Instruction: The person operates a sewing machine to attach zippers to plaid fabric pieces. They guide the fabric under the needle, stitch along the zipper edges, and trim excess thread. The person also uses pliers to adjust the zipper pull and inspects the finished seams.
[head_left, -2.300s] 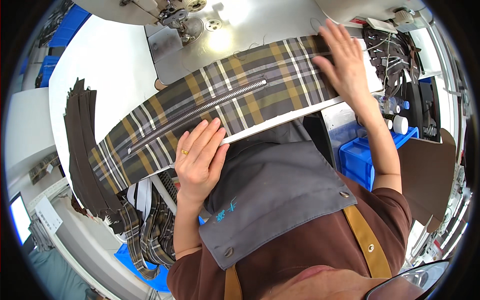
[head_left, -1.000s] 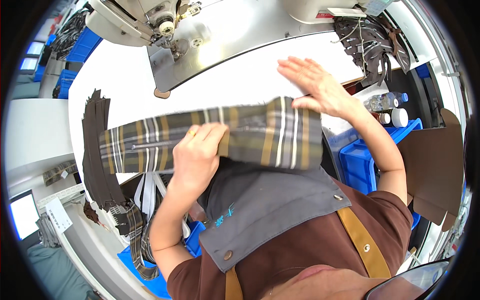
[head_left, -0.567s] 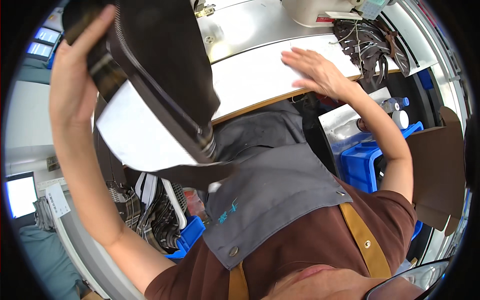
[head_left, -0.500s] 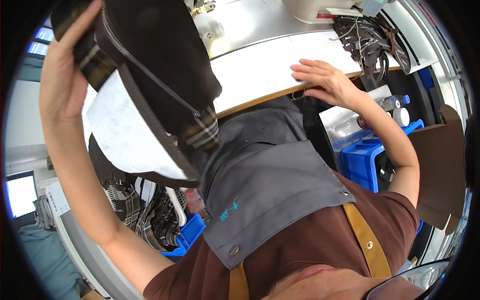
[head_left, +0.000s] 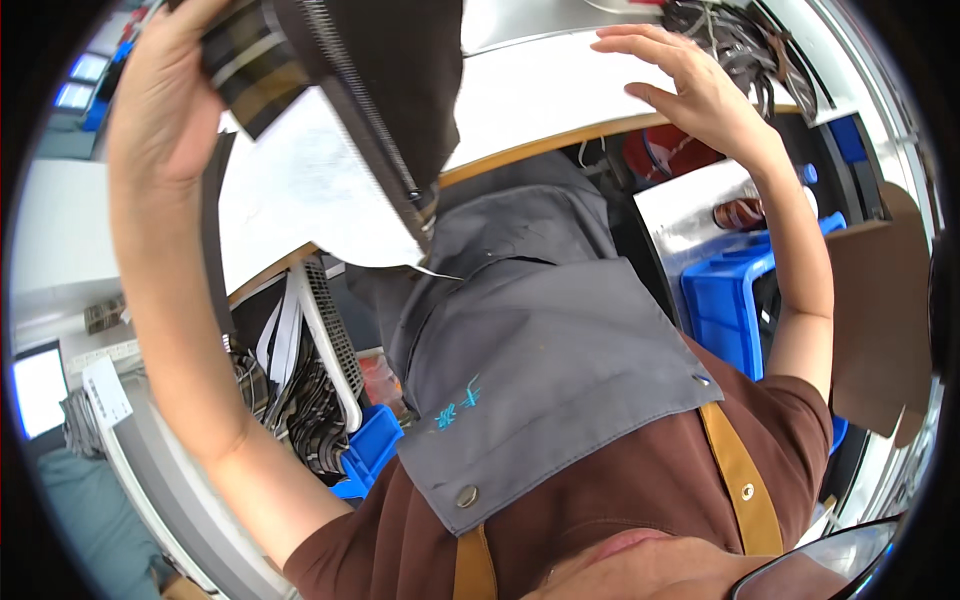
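My left hand, raised at the upper left, grips a dark brown fabric piece; its fingertips are partly cut off by the picture's top edge. A zipper with pale teeth runs down the piece, and a plaid band shows beside my palm. Below the zipper a white area merges with the tabletop, so I cannot tell lining from table there. My right hand is open and holds nothing, with fingers apart over the white tabletop at the upper right.
A heap of dark strips lies at the table's far right. Under the table's right side stands a blue bin, near a bottle with a blue cap. Plaid pieces fill a white basket at lower left, beside another blue bin.
The fabric piece has swung up and to the right with my left hand, uncovering the table edge and basket beneath. My right hand has moved up and slightly right, still open.
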